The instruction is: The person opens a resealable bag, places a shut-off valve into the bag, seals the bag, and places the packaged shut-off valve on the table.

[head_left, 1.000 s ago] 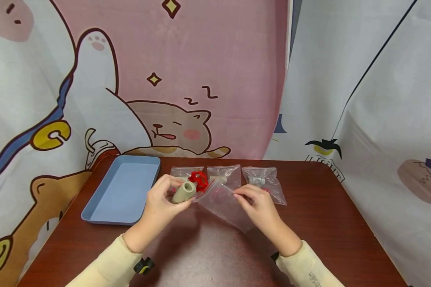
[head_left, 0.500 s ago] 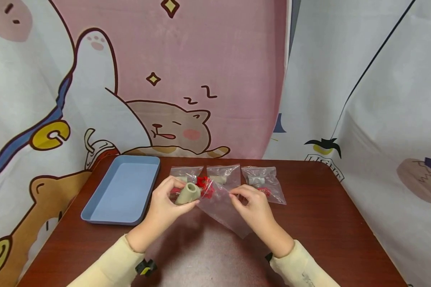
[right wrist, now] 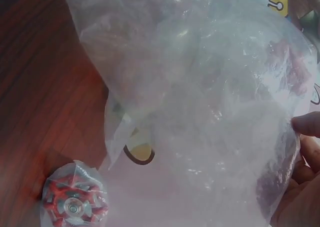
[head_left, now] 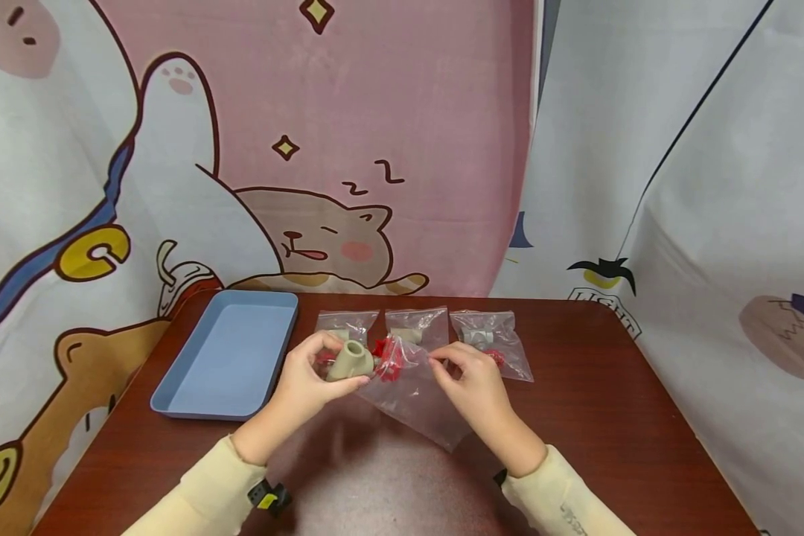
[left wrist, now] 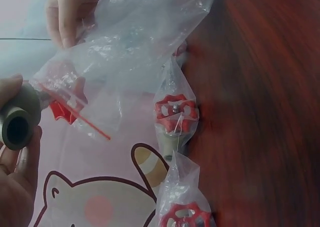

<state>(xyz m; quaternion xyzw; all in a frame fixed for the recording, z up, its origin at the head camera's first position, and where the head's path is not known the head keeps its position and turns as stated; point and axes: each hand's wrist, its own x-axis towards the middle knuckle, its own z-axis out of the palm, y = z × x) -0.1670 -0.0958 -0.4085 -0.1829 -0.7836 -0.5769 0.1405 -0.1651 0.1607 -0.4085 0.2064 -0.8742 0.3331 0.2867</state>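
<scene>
My left hand (head_left: 304, 380) grips the beige pipe body of a valve (head_left: 351, 360), one round opening facing up toward me. The valve's red handwheel (head_left: 391, 361) points right and sits inside the mouth of a clear zip bag (head_left: 418, 406). In the left wrist view, the bag's red zip strip (left wrist: 80, 114) crosses in front of the handwheel (left wrist: 61, 112), and the pipe body (left wrist: 21, 117) stays outside. My right hand (head_left: 476, 380) pinches the bag's edge between thumb and fingers. The bag hangs slack and wrinkled, filling most of the right wrist view.
Three clear bags, each with a red-wheeled valve, lie in a row behind my hands: left bag (head_left: 355, 320), middle bag (head_left: 418, 320), right bag (head_left: 502, 339). A blue tray (head_left: 221, 365) stands at the left on the dark red-brown table (head_left: 616, 417). Printed cloth hangs behind.
The left hand has shifted slightly right, and the valve's red handwheel has passed from outside the bag into its mouth. The right hand has moved slightly left, still pinching the bag.
</scene>
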